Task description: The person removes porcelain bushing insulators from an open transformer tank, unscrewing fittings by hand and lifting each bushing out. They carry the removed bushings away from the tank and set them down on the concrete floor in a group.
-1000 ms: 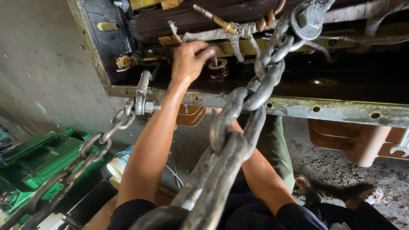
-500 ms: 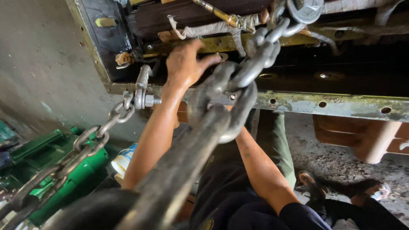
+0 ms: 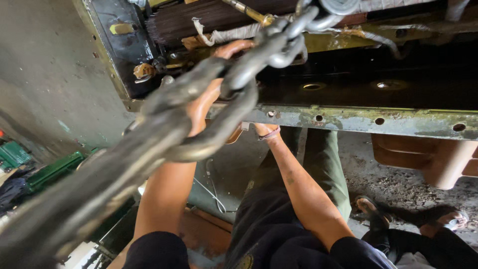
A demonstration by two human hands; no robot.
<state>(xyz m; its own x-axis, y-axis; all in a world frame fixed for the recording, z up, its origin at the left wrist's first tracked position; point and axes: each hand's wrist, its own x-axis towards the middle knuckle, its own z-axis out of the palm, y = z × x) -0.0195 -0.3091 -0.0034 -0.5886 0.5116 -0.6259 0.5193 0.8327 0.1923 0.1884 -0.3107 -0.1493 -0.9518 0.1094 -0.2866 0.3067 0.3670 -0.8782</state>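
heavy steel chain: grey, blurred, close | left hand grip: cannot tell | right hand: hidden

left arm stretched upward, fingers curled; right forearm raised, hand hidden

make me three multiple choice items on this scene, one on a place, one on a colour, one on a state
1. Where does the heavy chain run?
A. across the left arm
B. flat on the floor
C. around the ankle

2. What colour are the crates at lower left?
A. red
B. green
C. white

3. How is the right hand placed?
A. resting on a knee
B. gripping a hammer
C. up under the perforated steel rail

A: its links cross in front of the raised forearm.
B: their walls are green.
C: the wrist ends at the rail's lower edge.
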